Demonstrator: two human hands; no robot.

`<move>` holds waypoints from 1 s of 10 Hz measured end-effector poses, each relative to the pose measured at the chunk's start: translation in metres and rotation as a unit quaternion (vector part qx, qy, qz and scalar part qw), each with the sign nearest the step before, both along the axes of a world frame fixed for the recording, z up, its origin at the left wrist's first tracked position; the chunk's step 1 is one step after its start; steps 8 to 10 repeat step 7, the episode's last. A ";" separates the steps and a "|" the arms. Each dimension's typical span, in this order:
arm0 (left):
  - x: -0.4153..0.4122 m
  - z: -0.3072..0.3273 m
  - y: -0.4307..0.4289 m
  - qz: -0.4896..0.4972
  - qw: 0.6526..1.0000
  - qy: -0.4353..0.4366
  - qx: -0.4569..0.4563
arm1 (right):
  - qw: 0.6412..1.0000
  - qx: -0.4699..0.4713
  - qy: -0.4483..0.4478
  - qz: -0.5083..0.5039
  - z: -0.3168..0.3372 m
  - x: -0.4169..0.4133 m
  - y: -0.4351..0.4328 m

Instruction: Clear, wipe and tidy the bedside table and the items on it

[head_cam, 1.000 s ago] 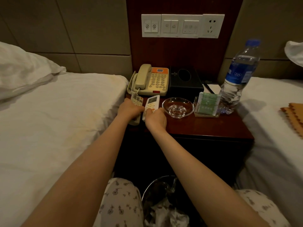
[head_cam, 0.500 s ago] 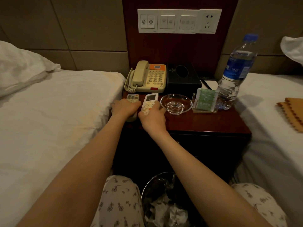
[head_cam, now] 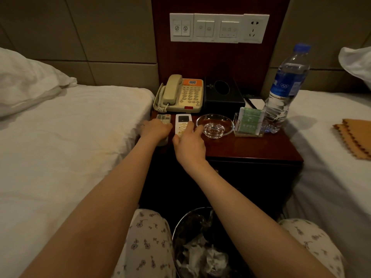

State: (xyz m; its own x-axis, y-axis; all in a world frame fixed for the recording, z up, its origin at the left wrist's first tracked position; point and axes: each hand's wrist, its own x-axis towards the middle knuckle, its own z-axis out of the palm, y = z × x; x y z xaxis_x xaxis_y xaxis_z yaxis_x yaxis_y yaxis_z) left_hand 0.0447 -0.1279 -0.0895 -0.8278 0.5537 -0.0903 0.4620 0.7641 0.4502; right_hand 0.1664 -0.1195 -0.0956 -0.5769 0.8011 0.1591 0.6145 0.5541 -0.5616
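The dark wooden bedside table (head_cam: 251,146) carries two remotes side by side at its front left. My left hand (head_cam: 155,131) lies curled over the lower part of the grey remote (head_cam: 163,117). My right hand (head_cam: 189,146) holds the lower end of the white remote (head_cam: 182,121), thumb on its left edge, index finger reaching to the rim of the glass ashtray (head_cam: 214,125). Behind stand a beige phone (head_cam: 180,95) and a black tissue box (head_cam: 222,93). A clear holder of green packets (head_cam: 250,122) and a water bottle (head_cam: 285,89) stand at the right.
A notepad with a pen (head_cam: 255,102) lies behind the holder. White beds flank the table, the left bed (head_cam: 60,137) with a pillow, the right with an orange cloth (head_cam: 355,139). A lined bin with crumpled paper (head_cam: 198,243) stands between my knees. Wall switches (head_cam: 218,28) are above.
My right hand has drawn back toward the table's front edge, uncovering more of the white remote. My left hand stays on the grey remote.
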 end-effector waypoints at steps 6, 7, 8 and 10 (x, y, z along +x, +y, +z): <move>0.027 0.028 -0.022 -0.060 0.992 0.003 0.107 | 0.997 -0.040 0.021 0.062 0.011 0.035 0.005; 0.034 0.036 -0.026 -0.064 0.987 -0.028 0.144 | 0.993 -0.077 0.088 0.027 0.017 0.043 0.014; 0.034 0.036 -0.026 -0.064 0.987 -0.028 0.144 | 0.993 -0.077 0.088 0.027 0.017 0.043 0.014; 0.034 0.036 -0.026 -0.064 0.987 -0.028 0.144 | 0.993 -0.077 0.088 0.027 0.017 0.043 0.014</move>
